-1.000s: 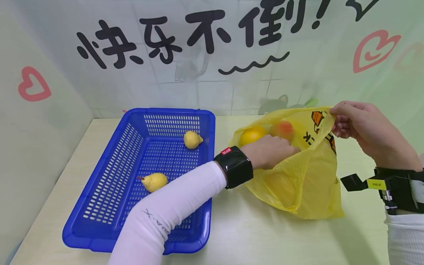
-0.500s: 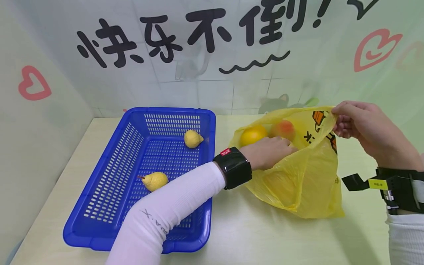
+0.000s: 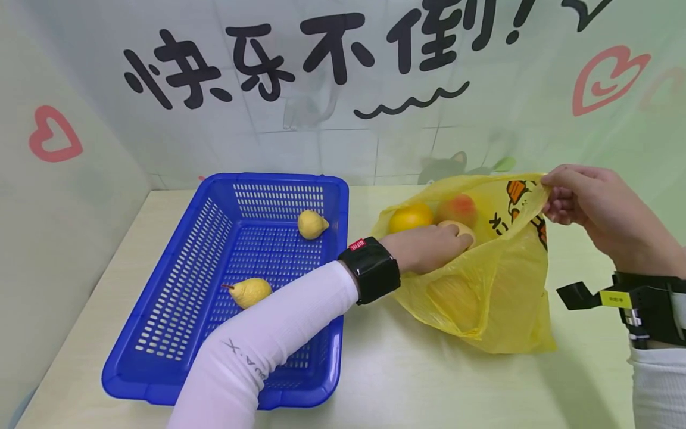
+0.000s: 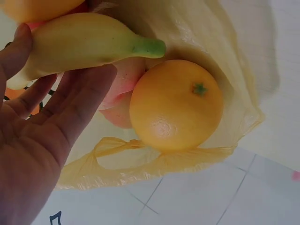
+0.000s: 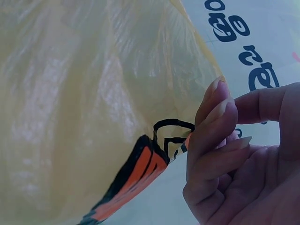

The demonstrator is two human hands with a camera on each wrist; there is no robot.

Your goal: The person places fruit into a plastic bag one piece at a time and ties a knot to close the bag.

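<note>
My left hand [image 3: 434, 247] reaches into the mouth of a yellow plastic bag [image 3: 514, 298]. It holds a small banana [image 4: 89, 44] with a green stem end, thumb on one side and fingers along the other. Beside the banana in the bag lie an orange [image 4: 176, 105] with a green star-shaped stem mark and a pinkish peach [image 4: 124, 84], partly covered by the banana. My right hand [image 3: 595, 205] pinches the bag's rim between thumb and fingers and keeps that side lifted. Black-and-orange print shows on the bag near those fingers.
A blue plastic basket [image 3: 334, 286] stands left of the bag. One pear [image 3: 312, 224] lies at its back right, another pear [image 3: 250, 293] nearer the middle. My left forearm crosses over the basket. A wall with black lettering [image 3: 337, 47] rises behind the table [image 3: 396, 369].
My left hand has drawn back slightly to the left in the bag's mouth, and the banana now shows at its fingers. The right hand has shifted slightly right, still pinching the rim.
</note>
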